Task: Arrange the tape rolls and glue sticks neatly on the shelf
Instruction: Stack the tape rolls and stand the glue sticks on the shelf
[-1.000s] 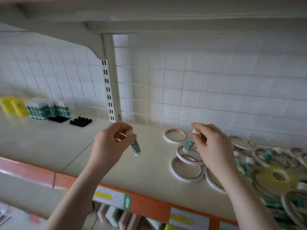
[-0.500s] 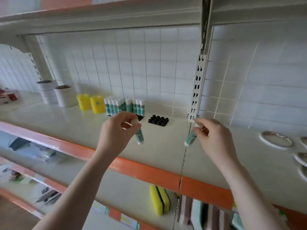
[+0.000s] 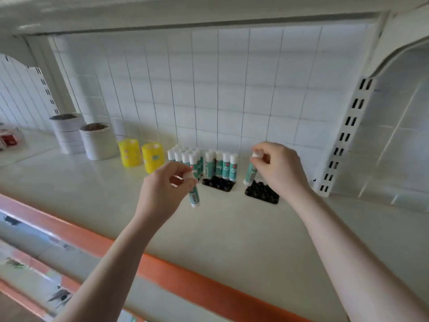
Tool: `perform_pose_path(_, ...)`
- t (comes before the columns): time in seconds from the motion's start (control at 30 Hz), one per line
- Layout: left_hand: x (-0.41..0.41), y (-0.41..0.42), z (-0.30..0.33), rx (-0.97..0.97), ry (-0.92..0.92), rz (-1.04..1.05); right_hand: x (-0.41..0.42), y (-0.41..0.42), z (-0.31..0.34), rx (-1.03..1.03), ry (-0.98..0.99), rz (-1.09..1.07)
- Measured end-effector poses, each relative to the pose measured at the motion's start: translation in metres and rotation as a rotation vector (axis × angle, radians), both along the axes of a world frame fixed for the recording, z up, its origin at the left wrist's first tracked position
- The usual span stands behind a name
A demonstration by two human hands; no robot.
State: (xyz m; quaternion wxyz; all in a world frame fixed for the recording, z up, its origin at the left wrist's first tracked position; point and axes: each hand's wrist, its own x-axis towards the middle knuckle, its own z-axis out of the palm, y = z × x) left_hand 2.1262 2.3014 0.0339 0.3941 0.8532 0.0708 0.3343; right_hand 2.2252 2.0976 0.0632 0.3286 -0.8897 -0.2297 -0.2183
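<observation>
- My left hand [image 3: 162,191] pinches a glue stick [image 3: 194,198] by its white cap, fingers curled round it; the stick hangs nearly upright, just in front of the left tray [image 3: 218,184].
- My right hand [image 3: 279,169] pinches a second stick [image 3: 249,173] the same way, tilted a little, its base just above the back corner of the right tray [image 3: 262,192].
- Both trays are black with rows of round sockets. The left one has sticks [image 3: 220,165] standing along its back and open sockets in front; the right one looks empty.
- To do this well, I think I should straighten each stick first, line its base over one socket, and press straight down until it seats.
- Filling from the back row forward should keep my knuckles clear of the sticks already standing, which look easy to topple.
- I judge it safer to seat one stick at a time than both together.
- A fuller group of sticks [image 3: 185,156] stands left of the trays.
- The shelf [image 3: 232,228] is pale and glossy with an orange front edge, backed by a white gridded panel.
- Further left stand two yellow rolls [image 3: 141,155] and stacks of white tape [image 3: 98,141].
</observation>
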Motion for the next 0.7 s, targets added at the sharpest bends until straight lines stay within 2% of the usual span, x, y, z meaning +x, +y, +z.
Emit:
perform_pose_path(0.3,0.039,0.050,-0.003,-0.026,0.019,-0.046,0.046,0.081,-0.015,-0.095,0.078,0.030)
perform_pose_path(0.7,0.058,0.069,-0.018,-0.085,0.033,-0.204,0.053,0.107,-0.033,-0.121,0.054,-0.064)
